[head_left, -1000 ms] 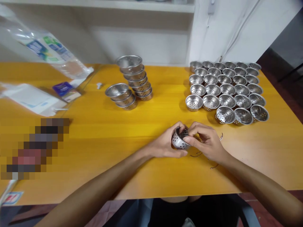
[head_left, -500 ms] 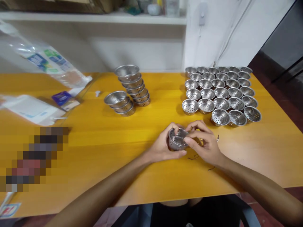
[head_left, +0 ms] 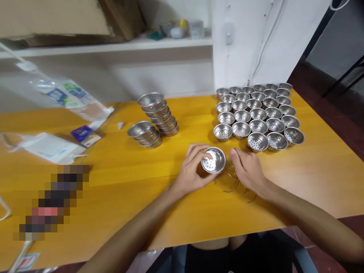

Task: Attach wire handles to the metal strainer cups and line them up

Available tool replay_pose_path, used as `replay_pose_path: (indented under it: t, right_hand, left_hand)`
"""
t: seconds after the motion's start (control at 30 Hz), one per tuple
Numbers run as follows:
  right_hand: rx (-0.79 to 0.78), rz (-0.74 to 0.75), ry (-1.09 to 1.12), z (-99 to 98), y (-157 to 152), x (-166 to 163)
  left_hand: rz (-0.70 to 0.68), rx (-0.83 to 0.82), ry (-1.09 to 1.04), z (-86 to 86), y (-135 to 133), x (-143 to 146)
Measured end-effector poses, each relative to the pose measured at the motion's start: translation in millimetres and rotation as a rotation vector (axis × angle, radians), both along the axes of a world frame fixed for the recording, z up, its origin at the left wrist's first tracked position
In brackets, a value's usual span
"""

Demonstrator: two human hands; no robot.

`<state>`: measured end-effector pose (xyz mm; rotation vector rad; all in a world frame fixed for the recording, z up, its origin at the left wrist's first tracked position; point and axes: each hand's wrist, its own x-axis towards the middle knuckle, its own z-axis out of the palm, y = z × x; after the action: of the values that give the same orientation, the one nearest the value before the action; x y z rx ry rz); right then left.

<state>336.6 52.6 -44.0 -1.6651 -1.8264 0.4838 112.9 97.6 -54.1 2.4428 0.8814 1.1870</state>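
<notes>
A small perforated metal cup (head_left: pixel 217 167) is in my left hand (head_left: pixel 193 168), its open top tilted toward me. My left thumb supports the cup from below, and a finger reaches over the rim to the inside. Just right of the cup, apart from it, my right hand (head_left: pixel 248 168) is closed with the fingertips pressed together. Whatever it pinches, if anything, is hidden. Several thin curved wire pieces (head_left: pixel 235 185) lie on the table below and left of my right hand.
Rows of similar perforated cups (head_left: pixel 258 127) stand at the back right. Two leaning stacks of cups (head_left: pixel 155 112) are left of centre. A clear plastic packet (head_left: pixel 75 98), a purple card (head_left: pixel 81 133), a white pouch (head_left: pixel 51 148) and a pixelated object (head_left: pixel 52 203) lie along the left side.
My right hand has come away from the cup's rim to the right, and its fingers have closed. My left hand has tilted the cup so its inside shows more. The camera view has shifted.
</notes>
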Motion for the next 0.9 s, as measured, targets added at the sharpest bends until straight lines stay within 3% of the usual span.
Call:
replay_pose_path:
  t: [0.1,0.2,0.33,0.47,0.63,0.9]
  right_hand:
    - [0.131,0.054,-0.49,1.1,-8,-2]
    - [0.344,0.179,-0.643,-10.5,-21,-13]
    - [0.525,0.326,-0.645,-26.5,-31,-26]
    - [0.671,0.451,-0.542,-29.1,-27,-29]
    - [0.847,0.526,-0.461,-28.7,-22,-29]
    - [0.822,0.594,-0.489,-30.1,-25,-29]
  left_hand:
    - [0.146,0.046,-0.035,8.6,10,3]
    - [0.13,-0.004,0.002,14.0,22,17]
    - [-0.009,-0.009,0.061,10.8,37,45]
    - [-0.111,0.005,0.111,-1.1,53,67]
    - [-0.071,0.058,0.197,-13.1,57,76]
    - [0.0,0.045,0.283,-19.3,51,81]
